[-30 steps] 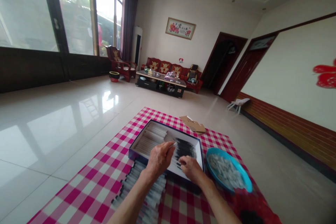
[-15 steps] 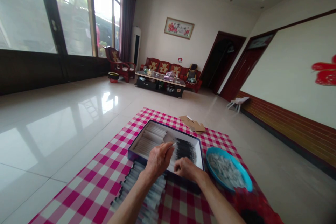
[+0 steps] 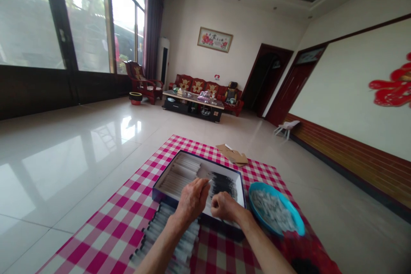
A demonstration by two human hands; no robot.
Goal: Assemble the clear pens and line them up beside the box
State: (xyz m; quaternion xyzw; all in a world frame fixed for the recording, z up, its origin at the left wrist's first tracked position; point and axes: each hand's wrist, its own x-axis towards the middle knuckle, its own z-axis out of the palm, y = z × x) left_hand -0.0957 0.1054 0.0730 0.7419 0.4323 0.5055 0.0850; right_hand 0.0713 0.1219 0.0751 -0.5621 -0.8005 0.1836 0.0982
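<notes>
My left hand (image 3: 193,199) is closed over the shallow box, pinching a thin whitish tube (image 3: 208,182) whose tip pokes out past the fingers. Close beside it, my right hand (image 3: 225,206) is curled shut above the box's near side; anything inside its fingers is hidden. The dark-blue-edged box (image 3: 159,196) has a white inside. Pale slender tubes (image 3: 183,174) lie in its left part, and a pile of thin black pieces (image 3: 224,185) lies in its right part. Under my left forearm, clear tubes with black ends (image 3: 157,229) lie in a row.
A blue basin (image 3: 252,192) of small whitish translucent pieces (image 3: 276,212) stands right of the box. Cut brown cardboard (image 3: 233,155) lies behind it. A red fuzzy thing (image 3: 298,248) is near the lower right. All rest on a pink checked tablecloth (image 3: 105,227).
The view has shifted slightly. My hands stay over the box; the left fingers and the tube tip have come a little lower, nearer my right fist.
</notes>
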